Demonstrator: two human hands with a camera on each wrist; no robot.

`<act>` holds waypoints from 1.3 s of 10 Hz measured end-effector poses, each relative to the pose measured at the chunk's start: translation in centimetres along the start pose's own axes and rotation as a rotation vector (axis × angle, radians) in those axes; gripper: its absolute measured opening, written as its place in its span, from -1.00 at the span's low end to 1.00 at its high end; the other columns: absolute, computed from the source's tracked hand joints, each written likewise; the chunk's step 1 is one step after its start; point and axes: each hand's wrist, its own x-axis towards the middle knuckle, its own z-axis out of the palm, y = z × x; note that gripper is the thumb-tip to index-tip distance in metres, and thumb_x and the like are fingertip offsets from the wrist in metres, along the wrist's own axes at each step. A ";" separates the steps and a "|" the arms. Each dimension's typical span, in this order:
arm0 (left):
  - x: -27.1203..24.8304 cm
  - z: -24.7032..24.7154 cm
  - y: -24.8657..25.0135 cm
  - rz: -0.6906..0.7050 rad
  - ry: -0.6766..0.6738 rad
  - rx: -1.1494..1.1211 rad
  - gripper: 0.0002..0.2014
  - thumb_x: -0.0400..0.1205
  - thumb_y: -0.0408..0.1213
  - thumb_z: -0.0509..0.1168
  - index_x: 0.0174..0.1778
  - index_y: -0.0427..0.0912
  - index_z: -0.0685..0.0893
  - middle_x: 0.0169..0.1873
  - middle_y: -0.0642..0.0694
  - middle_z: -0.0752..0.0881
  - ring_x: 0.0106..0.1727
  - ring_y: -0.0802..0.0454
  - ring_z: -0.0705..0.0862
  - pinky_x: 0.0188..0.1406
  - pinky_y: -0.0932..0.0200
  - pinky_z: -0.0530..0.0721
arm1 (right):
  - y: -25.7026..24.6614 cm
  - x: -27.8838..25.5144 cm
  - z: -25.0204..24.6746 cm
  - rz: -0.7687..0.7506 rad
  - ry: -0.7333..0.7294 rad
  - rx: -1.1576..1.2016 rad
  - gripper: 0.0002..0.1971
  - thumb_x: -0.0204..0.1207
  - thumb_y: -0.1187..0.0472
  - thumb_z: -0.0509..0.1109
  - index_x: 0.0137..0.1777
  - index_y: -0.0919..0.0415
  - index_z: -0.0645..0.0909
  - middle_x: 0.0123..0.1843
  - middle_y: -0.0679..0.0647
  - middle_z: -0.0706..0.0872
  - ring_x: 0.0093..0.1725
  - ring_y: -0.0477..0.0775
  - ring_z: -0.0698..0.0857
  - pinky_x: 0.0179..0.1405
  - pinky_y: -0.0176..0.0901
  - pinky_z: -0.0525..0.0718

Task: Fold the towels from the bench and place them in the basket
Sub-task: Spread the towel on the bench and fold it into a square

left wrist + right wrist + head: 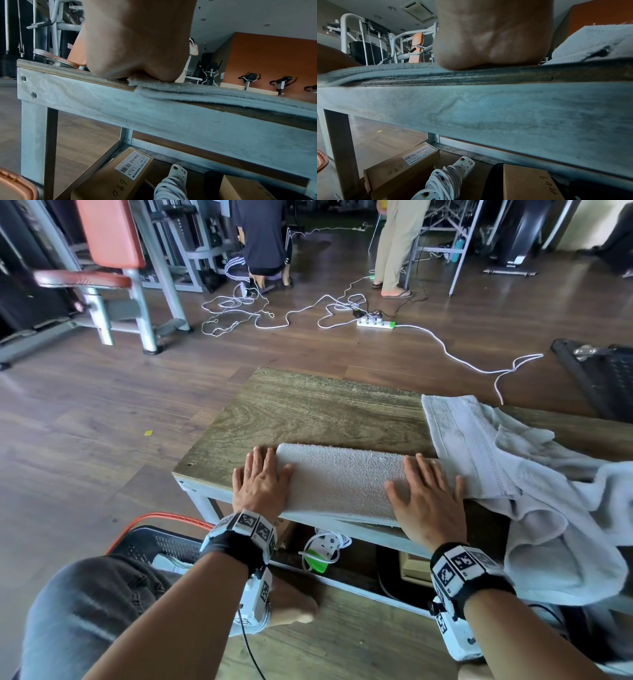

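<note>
A folded white towel (339,481) lies flat along the near edge of the wooden bench (308,412). My left hand (262,484) lies flat on the towel's left end with straight fingers, partly on the bench top. My right hand (426,498) presses flat on the towel's right end. Both wrist views show only the heel of each palm, the left hand (137,44) and the right hand (491,35), resting on the folded towel (205,92) (385,70) at the bench edge. Loose unfolded towels (534,481) are heaped on the bench to the right. A black basket (154,542) with an orange rim stands on the floor at lower left.
Cardboard boxes (109,175) and a coiled power strip (447,180) sit on the shelf under the bench. White cables and a power strip (375,322) trail over the floor beyond. Two people (263,237) and gym machines (113,268) stand at the back.
</note>
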 end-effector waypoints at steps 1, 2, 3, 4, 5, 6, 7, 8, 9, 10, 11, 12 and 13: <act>0.0 0.1 -0.2 0.070 0.181 -0.051 -0.42 0.69 0.23 -0.03 0.56 -0.01 0.33 0.60 -0.01 0.37 0.65 0.02 0.24 0.65 -0.12 0.10 | 0.1 0.0 0.1 -0.001 -0.001 0.001 -0.24 0.61 -0.45 -0.30 0.77 -0.17 -0.12 0.80 -0.14 -0.15 0.77 -0.03 -0.19 0.70 0.28 -0.32; 0.2 -0.6 0.2 0.046 0.199 -0.049 -0.46 0.64 0.17 0.15 0.45 -0.07 0.44 0.44 -0.06 0.52 0.50 -0.07 0.44 0.54 -0.12 0.31 | 0.1 0.0 0.1 -0.007 0.015 0.009 -0.25 0.62 -0.43 -0.29 0.77 -0.15 -0.09 0.81 -0.12 -0.11 0.78 -0.02 -0.16 0.70 0.28 -0.31; 0.6 -1.8 1.3 -0.039 0.097 0.005 -0.45 0.62 0.11 0.24 0.44 -0.15 0.51 0.37 -0.18 0.51 0.40 -0.20 0.50 0.45 -0.18 0.44 | 0.2 -0.1 0.0 -0.017 0.021 0.017 -0.25 0.62 -0.41 -0.29 0.77 -0.12 -0.06 0.81 -0.09 -0.09 0.78 0.01 -0.12 0.70 0.31 -0.29; 0.8 -3.0 2.5 -0.066 0.012 0.114 -0.48 0.66 0.09 0.25 0.36 -0.24 0.56 0.29 -0.24 0.46 0.34 -0.24 0.49 0.37 -0.23 0.53 | 0.2 0.0 0.0 -0.022 0.024 0.023 -0.23 0.62 -0.42 -0.31 0.77 -0.11 -0.06 0.81 -0.08 -0.10 0.78 0.03 -0.12 0.69 0.32 -0.33; 0.9 -3.5 3.4 -0.043 -0.039 0.209 -0.51 0.69 0.03 0.24 0.36 -0.30 0.52 0.26 -0.27 0.51 0.32 -0.24 0.51 0.32 -0.21 0.60 | 0.2 0.1 0.1 -0.022 0.030 0.031 -0.24 0.62 -0.41 -0.31 0.77 -0.10 -0.04 0.81 -0.06 -0.07 0.78 0.04 -0.10 0.68 0.33 -0.32; 0.9 -4.0 4.2 -0.049 -0.058 0.223 -0.61 0.69 -0.08 0.24 0.29 -0.30 0.55 0.13 -0.24 0.63 0.19 -0.22 0.64 0.16 -0.15 0.71 | 0.2 0.1 0.2 -0.021 0.042 0.048 -0.24 0.62 -0.39 -0.28 0.77 -0.09 -0.01 0.81 -0.04 -0.04 0.78 0.06 -0.07 0.69 0.34 -0.30; 1.1 -4.8 5.3 -0.060 -0.056 0.135 -0.75 0.68 -0.24 0.24 0.19 -0.31 0.55 -0.04 -0.19 0.66 -0.08 -0.16 0.72 -0.21 0.04 0.75 | 0.3 0.1 0.3 -0.024 0.051 0.067 -0.25 0.63 -0.37 -0.25 0.76 -0.07 0.01 0.81 -0.02 0.00 0.78 0.07 -0.05 0.70 0.34 -0.25; 1.6 -5.2 6.0 -0.044 -0.033 0.058 -0.77 0.68 -0.36 0.22 0.22 -0.38 0.50 -0.11 -0.17 0.60 -0.23 -0.03 0.59 -0.50 0.23 0.50 | 0.3 0.0 0.2 -0.025 0.066 0.081 -0.25 0.61 -0.36 -0.22 0.75 -0.05 0.07 0.80 0.00 0.07 0.78 0.10 0.01 0.70 0.37 -0.20; 2.0 -5.3 5.8 -0.091 -0.054 0.049 -0.73 0.68 -0.26 0.25 0.20 -0.38 0.55 0.01 -0.24 0.62 -0.06 -0.12 0.61 -0.35 0.18 0.49 | 0.4 -0.1 0.1 -0.023 0.073 0.090 -0.24 0.59 -0.35 -0.22 0.74 -0.05 0.10 0.80 0.01 0.10 0.78 0.10 0.03 0.70 0.39 -0.16; 2.4 -5.2 5.6 -0.117 -0.078 0.023 -0.71 0.64 -0.19 0.29 0.16 -0.33 0.61 0.01 -0.24 0.64 0.04 -0.21 0.65 -0.29 0.11 0.52 | 0.5 -0.1 0.2 -0.029 0.075 0.084 -0.23 0.58 -0.35 -0.24 0.75 -0.05 0.10 0.80 0.00 0.10 0.78 0.11 0.01 0.70 0.39 -0.18; 3.2 -5.4 5.7 -0.142 -0.151 -0.058 -0.68 0.61 -0.20 0.31 0.18 -0.35 0.57 -0.03 -0.26 0.65 -0.12 -0.17 0.66 -0.49 0.20 0.49 | 0.5 -0.2 0.2 -0.031 0.068 0.069 -0.23 0.57 -0.36 -0.24 0.74 -0.05 0.11 0.80 0.01 0.11 0.78 0.12 0.02 0.69 0.42 -0.17; 3.6 -5.9 6.3 -0.134 -0.129 -0.098 -0.63 0.54 -0.19 0.37 0.12 -0.41 0.58 -0.11 -0.28 0.70 -0.23 -0.17 0.69 -0.55 0.19 0.51 | 0.8 0.2 -0.4 -0.046 -0.028 0.081 -0.23 0.58 -0.40 -0.21 0.76 -0.09 0.00 0.81 -0.02 -0.05 0.78 0.11 -0.11 0.67 0.43 -0.29; 2.7 -7.2 8.6 -0.091 -0.075 -0.062 -0.48 0.53 -0.19 0.42 0.28 -0.43 0.43 0.07 -0.35 0.68 0.05 -0.32 0.71 -0.22 -0.06 0.67 | 1.2 0.7 -1.6 -0.068 -0.192 0.121 -0.24 0.63 -0.40 -0.16 0.77 -0.12 -0.14 0.80 -0.06 -0.25 0.77 0.07 -0.29 0.61 0.39 -0.46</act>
